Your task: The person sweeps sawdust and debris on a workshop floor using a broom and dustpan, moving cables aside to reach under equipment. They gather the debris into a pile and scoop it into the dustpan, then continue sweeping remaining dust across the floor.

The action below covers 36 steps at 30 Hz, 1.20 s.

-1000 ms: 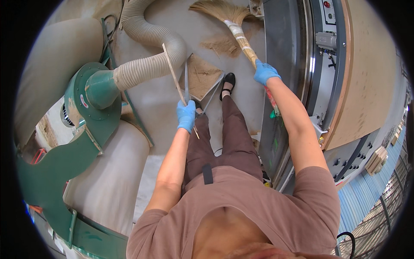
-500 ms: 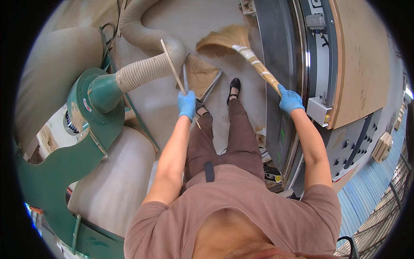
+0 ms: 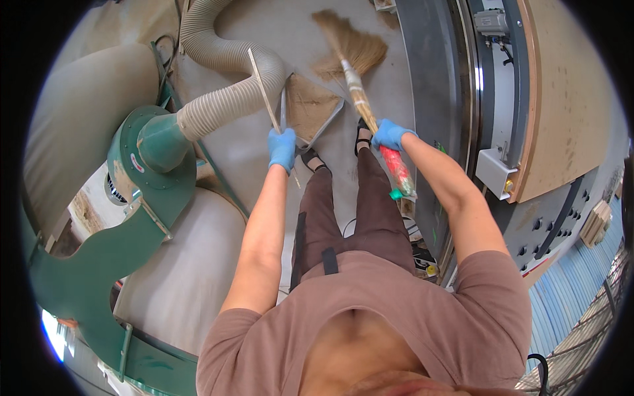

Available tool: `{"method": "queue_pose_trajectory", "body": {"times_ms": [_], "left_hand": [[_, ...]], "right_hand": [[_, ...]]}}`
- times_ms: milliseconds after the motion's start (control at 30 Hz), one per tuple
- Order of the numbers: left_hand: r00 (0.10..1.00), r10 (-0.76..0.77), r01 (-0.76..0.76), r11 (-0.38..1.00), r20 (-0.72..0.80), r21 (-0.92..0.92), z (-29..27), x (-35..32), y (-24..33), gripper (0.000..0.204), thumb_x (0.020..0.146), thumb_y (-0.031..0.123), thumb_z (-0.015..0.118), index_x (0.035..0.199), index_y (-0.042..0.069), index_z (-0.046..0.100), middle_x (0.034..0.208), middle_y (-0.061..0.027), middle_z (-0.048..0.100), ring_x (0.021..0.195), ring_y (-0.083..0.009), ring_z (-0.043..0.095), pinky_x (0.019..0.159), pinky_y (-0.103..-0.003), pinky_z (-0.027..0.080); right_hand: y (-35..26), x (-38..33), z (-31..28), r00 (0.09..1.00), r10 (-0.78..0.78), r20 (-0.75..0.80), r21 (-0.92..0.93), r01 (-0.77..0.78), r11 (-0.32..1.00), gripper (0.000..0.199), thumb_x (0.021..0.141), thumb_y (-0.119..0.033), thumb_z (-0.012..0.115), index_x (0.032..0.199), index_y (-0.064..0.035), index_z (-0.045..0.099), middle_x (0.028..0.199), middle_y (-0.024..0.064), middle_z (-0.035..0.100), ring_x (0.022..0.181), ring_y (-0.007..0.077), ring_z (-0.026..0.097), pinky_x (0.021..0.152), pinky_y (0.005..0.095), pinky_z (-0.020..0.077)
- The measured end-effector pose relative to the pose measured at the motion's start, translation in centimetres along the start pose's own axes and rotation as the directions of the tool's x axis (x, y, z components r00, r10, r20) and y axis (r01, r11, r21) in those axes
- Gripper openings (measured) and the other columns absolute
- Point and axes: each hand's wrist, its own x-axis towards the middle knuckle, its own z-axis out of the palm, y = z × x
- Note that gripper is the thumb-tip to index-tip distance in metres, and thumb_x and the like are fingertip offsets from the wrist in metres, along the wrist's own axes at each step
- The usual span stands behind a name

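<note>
My right hand (image 3: 391,135), in a blue glove, is wrapped round the handle of a straw broom (image 3: 362,104). Red wrapping and a green end show on the handle below my grip. The fanned straw head points away from me, blurred, beyond the dustpan. My left hand (image 3: 282,148), also gloved in blue, is closed on a thin wooden stick (image 3: 263,84) that sticks out on both sides of the fist. Just right of this hand is a metal-edged dustpan (image 3: 339,111) with tan dust in it. I cannot tell whether the stick joins the dustpan.
At left stands a green dust extractor (image 3: 160,148) with large pale bags (image 3: 188,264) and a ribbed hose (image 3: 221,109) curving across the dusty floor. A large machine with a dark side panel (image 3: 432,86) borders the right. My feet are on the floor near the dustpan.
My right hand has moved left and inward with the broom, bringing its handle end into view. The broom head has swung to point farther away. My left hand has shifted slightly.
</note>
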Motion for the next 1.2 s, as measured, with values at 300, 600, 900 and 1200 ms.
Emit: {"method": "queue_pose_trajectory", "body": {"times_ms": [300, 600, 900, 1200], "left_hand": [[0.99, 0.104, -0.101, 0.994, 0.094, -0.039, -1.1, -1.0, -1.8, 0.017, 0.086, 0.017, 0.06, 0.096, 0.004, 0.057, 0.068, -0.0049, 0.056, 0.05, -0.0138, 0.051, 0.044, -0.03, 0.042], [0.997, -0.021, 0.028, 0.995, 0.075, -0.099, -2.2, -3.4, -4.5, 0.019, 0.085, 0.012, 0.062, 0.102, 0.004, 0.059, 0.068, -0.0036, 0.056, 0.048, -0.0151, 0.054, 0.046, -0.03, 0.047], [0.991, 0.044, -0.054, 0.996, -0.127, -0.077, -6.0, -8.4, -8.5, 0.034, 0.083, 0.012, 0.058, 0.115, -0.001, 0.063, 0.072, -0.0068, 0.059, 0.048, -0.0178, 0.055, 0.044, -0.033, 0.047], [0.994, 0.019, -0.021, 0.999, -0.105, -0.024, -11.9, -10.6, -12.8, 0.034, 0.083, 0.014, 0.06, 0.113, -0.002, 0.062, 0.074, -0.007, 0.059, 0.049, -0.0168, 0.055, 0.044, -0.032, 0.047]], "right_hand": [[-3.8, -6.5, -1.9, 0.874, 0.063, 0.481, 0.3, -0.232, 0.925, 0.035, 0.081, -0.003, 0.067, 0.115, 0.0029, 0.056, 0.084, 0.0168, 0.069, 0.066, 0.0215, 0.071, 0.057, 0.0334, 0.0594], [-4.2, -17.3, -1.2, 0.882, 0.007, 0.472, 0.551, -0.301, 0.778, 0.062, 0.085, -0.002, 0.059, 0.145, -0.0046, 0.046, 0.086, 0.0171, 0.068, 0.062, 0.0169, 0.068, 0.057, 0.028, 0.0573], [-1.7, -27.8, -2.4, 0.983, 0.052, 0.178, 0.402, -0.12, 0.908, 0.074, 0.079, -0.001, 0.063, 0.15, -0.0068, 0.042, 0.085, 0.0107, 0.064, 0.069, 0.0149, 0.068, 0.055, 0.0301, 0.0558], [-0.8, -8.4, 0.1, 0.957, -0.174, -0.234, -0.679, -0.033, 0.733, 0.053, 0.08, -0.016, 0.057, 0.131, -0.0012, 0.051, 0.117, 0.0288, 0.064, 0.111, 0.0427, 0.062, 0.096, 0.0475, 0.0493]]}}
